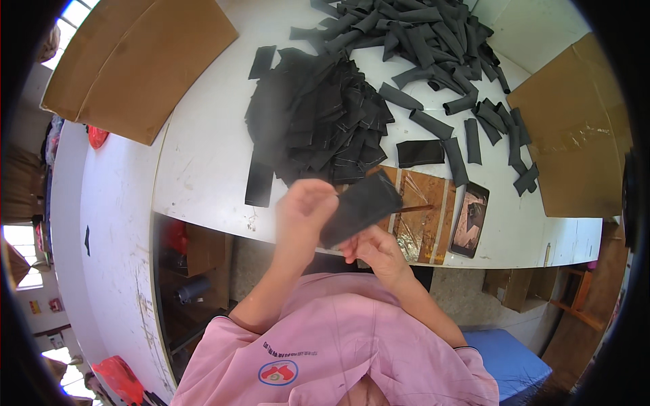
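Note:
A flat black fabric piece (362,208) is held slantwise in front of me, over the table's near edge. My left hand (308,210) is closed on its left end, fingers curled together. My right hand (380,253) pinches its lower edge, with the fingertips partly hidden by the cloth. Just beyond lies a big heap of flat black fabric pieces (332,111) with pale stitch lines. Under and beside the held piece is a brown wooden board (426,233) with strips of clear tape on it.
Rolled dark grey fabric tubes (420,40) are piled at the back right, with several strewn nearer. A phone (470,220) lies right of the board. Cardboard boxes stand at the left (135,61) and right (575,135). A blue stool seat (508,365) is below right.

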The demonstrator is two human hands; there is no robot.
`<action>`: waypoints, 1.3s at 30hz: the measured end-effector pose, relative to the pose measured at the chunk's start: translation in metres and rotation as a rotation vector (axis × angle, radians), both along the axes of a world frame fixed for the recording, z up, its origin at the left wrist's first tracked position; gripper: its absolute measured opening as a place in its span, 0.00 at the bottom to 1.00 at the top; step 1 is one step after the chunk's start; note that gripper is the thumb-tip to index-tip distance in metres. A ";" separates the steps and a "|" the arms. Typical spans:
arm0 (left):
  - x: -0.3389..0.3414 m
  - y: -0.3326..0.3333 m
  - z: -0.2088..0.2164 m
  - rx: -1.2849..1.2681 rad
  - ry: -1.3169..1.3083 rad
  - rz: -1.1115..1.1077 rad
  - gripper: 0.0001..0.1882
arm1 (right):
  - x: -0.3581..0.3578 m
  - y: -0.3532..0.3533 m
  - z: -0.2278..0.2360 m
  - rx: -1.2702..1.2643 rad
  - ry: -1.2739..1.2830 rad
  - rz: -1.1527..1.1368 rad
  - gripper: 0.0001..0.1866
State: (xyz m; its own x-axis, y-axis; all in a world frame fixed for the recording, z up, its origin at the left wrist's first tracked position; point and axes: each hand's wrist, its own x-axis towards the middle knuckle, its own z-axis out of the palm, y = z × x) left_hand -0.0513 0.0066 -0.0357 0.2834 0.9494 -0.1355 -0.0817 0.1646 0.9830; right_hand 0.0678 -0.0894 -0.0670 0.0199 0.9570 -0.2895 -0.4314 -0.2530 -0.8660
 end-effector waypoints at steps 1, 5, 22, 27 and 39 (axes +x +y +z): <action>0.004 -0.003 0.001 -0.170 -0.147 -0.112 0.07 | 0.001 -0.001 0.002 0.027 0.103 -0.022 0.14; 0.014 -0.010 0.000 -0.023 0.125 -0.298 0.10 | 0.006 -0.005 0.014 -0.113 0.209 -0.197 0.17; 0.021 -0.039 0.008 -0.428 -0.296 -0.440 0.11 | 0.022 -0.031 0.015 -0.029 0.417 -0.645 0.09; 0.023 -0.041 0.008 -0.423 -0.207 -0.498 0.08 | 0.020 -0.032 0.010 -0.005 0.394 -0.640 0.08; 0.027 -0.043 0.009 -0.318 -0.072 -0.409 0.06 | 0.017 -0.026 0.005 -0.068 0.328 -0.705 0.10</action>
